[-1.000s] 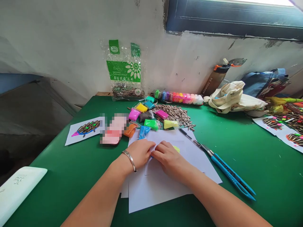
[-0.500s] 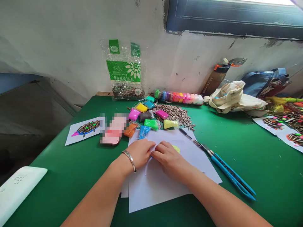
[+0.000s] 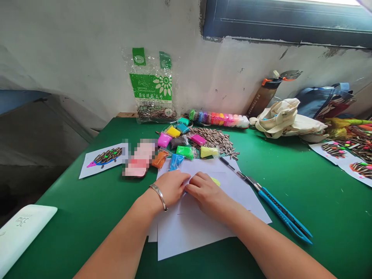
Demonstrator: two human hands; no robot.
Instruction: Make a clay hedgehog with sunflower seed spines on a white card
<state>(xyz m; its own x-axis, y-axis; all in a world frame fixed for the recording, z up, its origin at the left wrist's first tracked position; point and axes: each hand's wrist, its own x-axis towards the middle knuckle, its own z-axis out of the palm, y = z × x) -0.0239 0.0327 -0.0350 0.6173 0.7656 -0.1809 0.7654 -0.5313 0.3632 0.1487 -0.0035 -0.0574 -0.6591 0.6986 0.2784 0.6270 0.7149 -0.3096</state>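
My left hand [image 3: 171, 187], with a silver bracelet at its wrist, rests on the white paper [image 3: 186, 240]. Its fingers are closed and meet those of my right hand [image 3: 206, 192], which are bent inward over the sheet. Whatever sits between the fingertips is hidden; only a small bluish trace shows there. A flat yellow-green patch [image 3: 216, 181] on the paper peeks out behind my right hand. Just beyond the hands lie a packet of blue clay [image 3: 175, 162], a green packet [image 3: 185, 152] and an orange packet [image 3: 159, 159].
Sunflower seeds [image 3: 216, 140] lie piled behind the packets, near a seed bag [image 3: 154, 85]. On the right are a pen [image 3: 232, 167] and a blue utility knife [image 3: 285, 215]. A seed hedgehog picture [image 3: 104, 159] and a blurred pink object [image 3: 139, 159] lie left.
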